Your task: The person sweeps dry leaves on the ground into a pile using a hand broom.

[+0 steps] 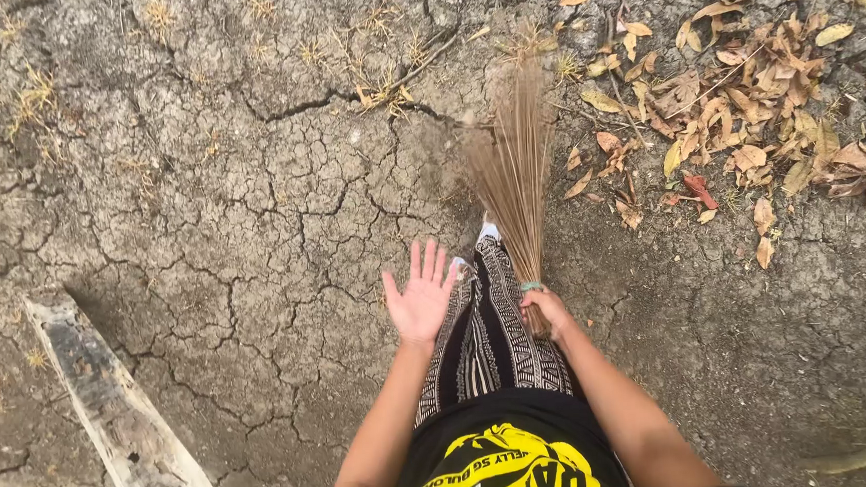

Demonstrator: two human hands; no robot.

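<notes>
While cracked dry ground (230, 206) fills the frame, dead leaves (745, 104) lie scattered at upper right and a weathered plank (113, 414) sits lower left. At centre, the right hand (547, 312) grips a stick broom (514, 168); the left hand (421, 296) hovers spread, empty.

Ground (250, 205) here is bare dry dirt, cracked all over like old paint. Few tufts of dead grass (33, 97) along top edge. Pile of dry brown leaves (745, 104) scattered top right. Weathered wooden plank (123, 423) lying at angle bottom left. Thin stick (422, 66) near top middle.
</notes>
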